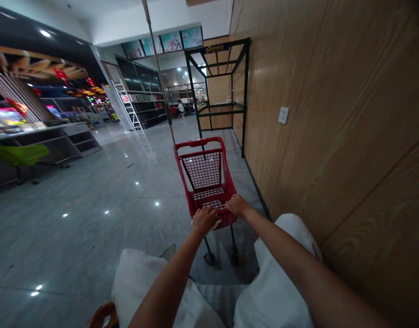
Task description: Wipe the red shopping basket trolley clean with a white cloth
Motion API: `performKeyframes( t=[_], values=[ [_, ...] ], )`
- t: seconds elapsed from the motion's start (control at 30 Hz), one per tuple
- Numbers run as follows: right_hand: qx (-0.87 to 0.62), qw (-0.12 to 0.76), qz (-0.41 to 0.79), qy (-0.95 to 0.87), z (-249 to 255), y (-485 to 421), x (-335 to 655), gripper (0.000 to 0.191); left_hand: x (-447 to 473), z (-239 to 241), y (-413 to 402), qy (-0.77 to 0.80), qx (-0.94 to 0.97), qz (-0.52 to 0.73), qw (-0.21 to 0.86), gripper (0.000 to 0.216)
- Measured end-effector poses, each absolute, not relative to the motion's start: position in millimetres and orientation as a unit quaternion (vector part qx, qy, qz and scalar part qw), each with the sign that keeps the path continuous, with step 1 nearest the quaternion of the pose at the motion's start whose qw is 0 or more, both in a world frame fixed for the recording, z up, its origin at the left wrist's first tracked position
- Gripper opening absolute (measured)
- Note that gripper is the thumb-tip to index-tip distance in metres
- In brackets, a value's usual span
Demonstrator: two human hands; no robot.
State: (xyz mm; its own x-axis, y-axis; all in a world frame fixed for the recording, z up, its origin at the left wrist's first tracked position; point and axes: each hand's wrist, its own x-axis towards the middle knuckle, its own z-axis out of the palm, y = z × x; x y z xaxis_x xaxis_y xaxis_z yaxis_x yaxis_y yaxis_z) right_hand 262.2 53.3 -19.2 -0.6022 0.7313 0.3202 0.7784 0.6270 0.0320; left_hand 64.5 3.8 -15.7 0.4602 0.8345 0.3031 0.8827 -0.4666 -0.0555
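Observation:
A small red shopping cart [205,175] with a mesh basket stands on the grey tiled floor right in front of me. My left hand [204,220] grips the near rim of the cart, fingers curled over it, with a bit of white showing under the palm. My right hand [238,205] rests closed on the same rim, just to the right. Both forearms reach out over my knees in white trousers. The basket looks empty.
A wooden panelled wall [332,136] with a white socket [283,115] runs close along the right. A black metal rack [223,86] stands ahead against it. A thin pole [159,73] rises behind the cart. Counters and a ladder [129,107] lie far left; a person sits in the distance.

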Motion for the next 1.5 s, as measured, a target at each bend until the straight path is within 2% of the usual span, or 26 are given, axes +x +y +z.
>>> performKeyframes(
  t=[0.33, 0.63, 0.8, 0.97, 1.1, 1.23, 1.33, 1.5],
  values=[
    [-0.349, 0.116, -0.061, -0.928, -13.8, 95.7, 270.8, 0.036, 64.2, -18.4, 42.5, -0.502, -0.853, -0.110, 0.095, 0.029],
    [-0.362, 0.199, -0.074, -0.908, -36.9, 137.6, 252.9, 0.034, 53.0, -19.2, 83.0, -0.538, -0.827, -0.141, 0.081, 0.015],
    [-0.364, 0.233, -0.055, -0.900, -43.4, 146.4, 230.5, 0.029, 79.8, -16.1, 99.8, -0.628, -0.746, -0.215, 0.059, 0.025],
    [-0.350, 0.238, -0.044, -0.905, -41.9, 153.5, 229.8, 0.023, 93.1, -21.4, 102.9, -0.612, -0.771, -0.153, 0.092, 0.026],
    [-0.309, 0.245, -0.019, -0.919, -34.3, 155.4, 240.7, 0.027, 54.5, -22.4, 96.0, -0.557, -0.817, -0.097, 0.113, 0.032],
    [-0.300, 0.258, -0.003, -0.918, -34.0, 150.3, 239.0, 0.028, 29.3, -18.7, 89.9, -0.571, -0.808, -0.083, 0.121, 0.028],
    [-0.314, 0.273, -0.004, -0.910, -38.7, 145.6, 232.0, 0.025, 46.2, -19.8, 90.1, -0.580, -0.801, -0.084, 0.123, 0.031],
    [-0.318, 0.266, -0.028, -0.910, -40.2, 145.4, 233.8, 0.024, 83.3, -21.3, 96.5, -0.605, -0.786, -0.060, 0.117, 0.021]
  ],
)
